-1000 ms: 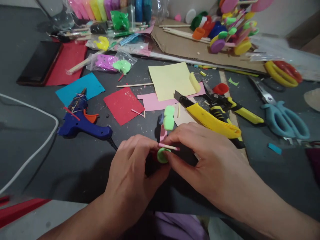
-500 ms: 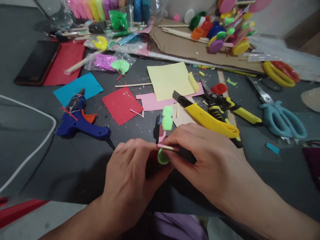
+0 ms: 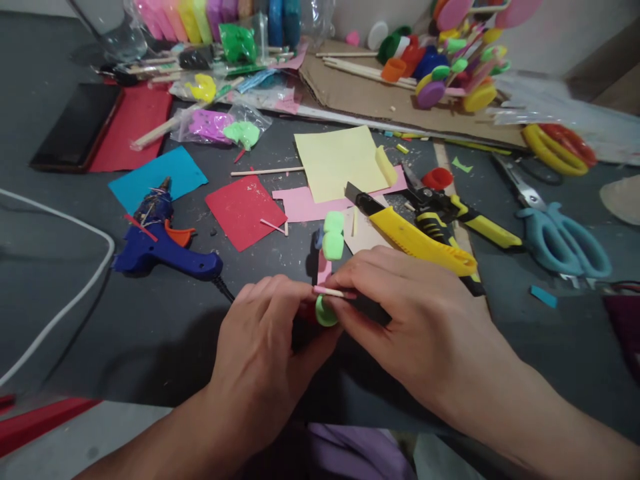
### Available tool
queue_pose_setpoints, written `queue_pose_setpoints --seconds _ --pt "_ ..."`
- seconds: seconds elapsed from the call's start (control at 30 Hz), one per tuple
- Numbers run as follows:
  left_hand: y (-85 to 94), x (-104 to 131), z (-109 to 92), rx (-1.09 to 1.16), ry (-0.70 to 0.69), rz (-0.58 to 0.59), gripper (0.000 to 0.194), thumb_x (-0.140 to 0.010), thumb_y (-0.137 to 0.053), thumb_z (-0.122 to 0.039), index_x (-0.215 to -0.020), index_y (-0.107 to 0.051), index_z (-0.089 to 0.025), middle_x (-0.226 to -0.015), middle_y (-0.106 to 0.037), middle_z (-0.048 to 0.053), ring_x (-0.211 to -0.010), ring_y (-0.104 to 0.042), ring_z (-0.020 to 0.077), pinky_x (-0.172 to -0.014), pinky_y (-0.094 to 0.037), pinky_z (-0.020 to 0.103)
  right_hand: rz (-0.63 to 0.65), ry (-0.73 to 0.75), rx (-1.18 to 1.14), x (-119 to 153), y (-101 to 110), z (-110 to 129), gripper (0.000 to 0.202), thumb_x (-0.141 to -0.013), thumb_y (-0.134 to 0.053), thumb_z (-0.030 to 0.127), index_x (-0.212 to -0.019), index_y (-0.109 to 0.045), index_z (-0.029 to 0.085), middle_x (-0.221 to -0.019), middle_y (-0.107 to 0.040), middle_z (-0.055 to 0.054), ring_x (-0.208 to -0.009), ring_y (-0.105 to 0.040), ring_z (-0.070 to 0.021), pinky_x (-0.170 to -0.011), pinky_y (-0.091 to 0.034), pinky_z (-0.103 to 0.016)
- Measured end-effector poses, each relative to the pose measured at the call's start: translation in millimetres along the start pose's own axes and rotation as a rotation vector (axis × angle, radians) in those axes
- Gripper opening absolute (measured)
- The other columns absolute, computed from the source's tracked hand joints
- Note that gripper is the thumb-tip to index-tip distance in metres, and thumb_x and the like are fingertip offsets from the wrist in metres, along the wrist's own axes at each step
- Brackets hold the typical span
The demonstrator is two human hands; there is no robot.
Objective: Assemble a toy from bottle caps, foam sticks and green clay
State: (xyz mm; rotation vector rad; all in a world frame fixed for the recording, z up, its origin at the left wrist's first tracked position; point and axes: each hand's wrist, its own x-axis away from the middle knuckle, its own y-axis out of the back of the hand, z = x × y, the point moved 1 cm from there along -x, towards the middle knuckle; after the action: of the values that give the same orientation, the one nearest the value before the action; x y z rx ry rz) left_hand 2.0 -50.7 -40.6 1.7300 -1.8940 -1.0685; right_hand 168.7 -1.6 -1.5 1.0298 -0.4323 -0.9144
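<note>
Both hands meet low centre over the dark tabletop [image 3: 150, 333].

Left hand [image 3: 260, 360]: fingers curled, tips pinching a small green foam disc [image 3: 325, 312]. Disc sits right between the two sets of fingertips, just above the tabletop.

Right hand [image 3: 420, 320]: thumb and forefinger closed on a short thin stick [image 3: 329, 291], held roughly level. Stick's free end lies just above the disc, touching or nearly so; can't tell which.

Around the fingers:
- Just beyond the fingertips: a green foam lump [image 3: 333, 239] standing on a pink strip [image 3: 324, 269].
- Beyond the right knuckles: yellow utility knife [image 3: 415, 239], blade end pointing away to the left. Past it, yellow-black pliers [image 3: 455, 215].
- Well right of the right hand: blue scissors [image 3: 560, 233].
- Left of the left fingers: blue glue gun [image 3: 160, 250], cord running toward the left hand; white cable [image 3: 65, 307] further left.
- Further out past the fingertips: red sheet [image 3: 245, 210], pink sheet [image 3: 300, 203], pale yellow sheet [image 3: 340, 160], blue sheet [image 3: 157, 177].
- Far edge: cardboard [image 3: 360, 93] with a pile of coloured foam pieces [image 3: 445, 60].
</note>
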Motion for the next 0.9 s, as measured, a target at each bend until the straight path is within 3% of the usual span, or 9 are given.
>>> queue_pose_setpoints --seconds 0.23,0.5,0.9 --pt "-1.6 -1 0 -0.040 -0.006 -0.002 0.015 -0.091 -0.066 -0.022 -0.096 -0.053 -0.025 -0.077 -0.066 -0.004 -0.069 -0.061 0.0180 -0.063 -0.043 0.032 0.008 0.016 0.017 0 1 0 0.016 -0.094 -0.058 0.014 -0.087 -0.071 0.017 -0.081 -0.071 -0.006 -0.075 -0.065 -0.0206 -0.066 -0.045 -0.034" --pt "-1.1 -3 1 -0.058 -0.022 -0.037 0.014 -0.095 -0.068 -0.029 -0.098 -0.055 -0.026 -0.079 -0.071 -0.004 -0.068 -0.064 0.0177 -0.065 -0.042 0.033 0.035 -0.089 -0.159 5 19 -11 0.019 -0.100 -0.056 0.025 -0.105 -0.074 0.023 -0.100 -0.078 -0.003 -0.089 -0.071 -0.0190 -0.072 -0.051 -0.031" --pt "0.4 -1 -1 -0.110 -0.060 -0.050 0.010 -0.097 -0.066 -0.030 -0.100 -0.057 -0.026 -0.086 -0.076 0.000 -0.074 -0.068 0.0208 -0.066 -0.043 0.036 0.044 -0.118 -0.173 2 14 -8 0.021 -0.101 -0.058 0.031 -0.087 -0.071 0.023 -0.076 -0.071 0.001 -0.067 -0.063 -0.0152 -0.059 -0.044 -0.029"
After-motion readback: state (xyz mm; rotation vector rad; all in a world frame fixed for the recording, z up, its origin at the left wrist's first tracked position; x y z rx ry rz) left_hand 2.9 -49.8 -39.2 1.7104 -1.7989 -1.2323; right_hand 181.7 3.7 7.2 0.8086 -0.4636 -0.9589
